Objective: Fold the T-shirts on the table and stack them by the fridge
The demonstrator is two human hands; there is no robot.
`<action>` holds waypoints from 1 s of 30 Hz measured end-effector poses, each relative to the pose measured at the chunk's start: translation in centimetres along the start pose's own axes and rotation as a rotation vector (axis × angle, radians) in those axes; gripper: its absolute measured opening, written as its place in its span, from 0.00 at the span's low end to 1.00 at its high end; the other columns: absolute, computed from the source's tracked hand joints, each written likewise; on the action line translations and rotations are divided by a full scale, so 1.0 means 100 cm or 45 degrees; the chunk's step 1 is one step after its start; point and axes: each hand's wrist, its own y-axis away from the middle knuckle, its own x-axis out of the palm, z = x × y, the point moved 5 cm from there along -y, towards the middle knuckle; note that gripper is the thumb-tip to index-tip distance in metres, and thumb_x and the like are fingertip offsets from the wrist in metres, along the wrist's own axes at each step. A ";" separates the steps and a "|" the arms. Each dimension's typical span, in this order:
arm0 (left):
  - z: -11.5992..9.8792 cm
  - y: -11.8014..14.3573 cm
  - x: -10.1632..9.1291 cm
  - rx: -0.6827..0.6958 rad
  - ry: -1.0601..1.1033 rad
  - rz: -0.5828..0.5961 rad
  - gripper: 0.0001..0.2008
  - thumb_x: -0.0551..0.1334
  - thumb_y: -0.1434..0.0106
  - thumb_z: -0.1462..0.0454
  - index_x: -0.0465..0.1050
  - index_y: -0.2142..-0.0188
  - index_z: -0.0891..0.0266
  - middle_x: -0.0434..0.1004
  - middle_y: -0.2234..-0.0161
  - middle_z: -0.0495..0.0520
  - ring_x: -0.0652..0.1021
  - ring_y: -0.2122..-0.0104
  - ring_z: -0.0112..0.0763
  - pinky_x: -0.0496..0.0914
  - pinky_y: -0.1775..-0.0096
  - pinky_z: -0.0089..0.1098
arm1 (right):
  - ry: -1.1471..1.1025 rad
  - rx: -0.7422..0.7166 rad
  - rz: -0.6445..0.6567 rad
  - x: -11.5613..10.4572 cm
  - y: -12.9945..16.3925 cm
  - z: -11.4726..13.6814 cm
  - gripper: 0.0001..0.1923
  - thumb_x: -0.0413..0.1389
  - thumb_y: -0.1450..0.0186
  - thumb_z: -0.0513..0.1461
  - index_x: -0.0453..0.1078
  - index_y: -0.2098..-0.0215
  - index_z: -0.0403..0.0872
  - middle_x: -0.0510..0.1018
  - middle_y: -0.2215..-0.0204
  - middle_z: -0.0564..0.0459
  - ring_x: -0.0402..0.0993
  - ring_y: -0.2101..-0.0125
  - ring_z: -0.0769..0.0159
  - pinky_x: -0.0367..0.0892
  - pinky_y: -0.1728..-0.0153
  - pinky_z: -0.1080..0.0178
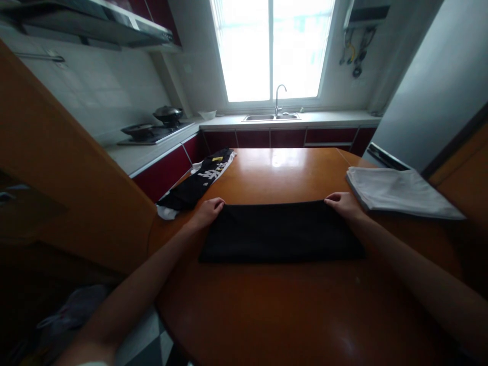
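Note:
A black cloth (282,234), folded into a wide flat rectangle, lies on the brown wooden table (282,305) in front of me. My left hand (210,209) pinches its far left corner between thumb and fingers. At the far right corner, my right hand (341,203) grips the fabric in the same way. The far edge runs nearly straight between both hands, and the near edge rests on the tabletop. Whether it is a garment cannot be made out.
Black-and-white printed clothing (202,180) lies at the table's left edge. To the right is a stack of folded white plastic-looking sheets (400,193). Beyond the table are a stove (156,134) with pans, a sink (270,117) and a tall grey fridge (430,91).

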 end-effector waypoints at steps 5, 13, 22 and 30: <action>-0.006 0.004 -0.004 -0.005 -0.220 -0.110 0.19 0.53 0.32 0.56 0.79 0.56 0.63 0.75 0.56 0.60 0.77 0.55 0.42 0.70 0.47 0.40 | 0.346 -0.139 -0.132 0.004 0.003 0.006 0.15 0.58 0.35 0.43 0.80 0.59 0.40 0.82 0.60 0.38 0.79 0.57 0.49 0.72 0.54 0.53; -0.141 0.011 0.048 0.313 -0.373 0.073 0.26 0.48 0.25 0.53 0.64 0.34 0.64 0.63 0.33 0.62 0.64 0.34 0.44 0.59 0.35 0.42 | 0.549 -0.583 -0.049 0.071 0.062 0.111 0.29 0.45 0.27 0.46 0.64 0.34 0.38 0.65 0.34 0.38 0.58 0.34 0.52 0.53 0.34 0.53; -0.162 0.024 0.113 0.189 -0.482 0.244 0.35 0.44 0.27 0.42 0.53 0.28 0.56 0.45 0.27 0.56 0.48 0.28 0.48 0.45 0.32 0.58 | 0.693 -0.377 0.289 0.127 0.084 0.108 0.38 0.41 0.26 0.53 0.49 0.27 0.38 0.46 0.27 0.40 0.37 0.27 0.55 0.36 0.31 0.47; -0.161 0.023 0.111 0.177 -0.480 0.240 0.35 0.45 0.27 0.44 0.52 0.28 0.57 0.44 0.27 0.56 0.48 0.28 0.47 0.45 0.32 0.57 | 0.770 -0.187 0.178 0.075 0.062 0.044 0.40 0.37 0.26 0.56 0.46 0.26 0.40 0.45 0.26 0.42 0.34 0.27 0.56 0.30 0.31 0.41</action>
